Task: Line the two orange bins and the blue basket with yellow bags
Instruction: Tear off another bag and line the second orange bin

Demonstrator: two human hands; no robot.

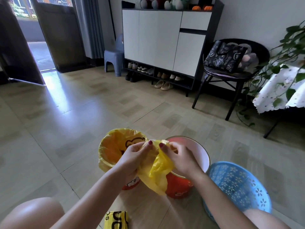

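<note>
Behind the unlined orange bin stand a white shoe cabinet and a black chair bearing a patterned tote; just left of that bin, touching it, is the other orange bin, already lined in yellow, and just right of it the blue basket — a yellow bag pack lies on the floor nearer the person. Over the unlined bin's near-left rim, the left hand and right hand meet, thumbs and fingertips of each pinching the top edge of a loose yellow bag that hangs crumpled between the two bins — partly covering the unlined bin's front.
</note>
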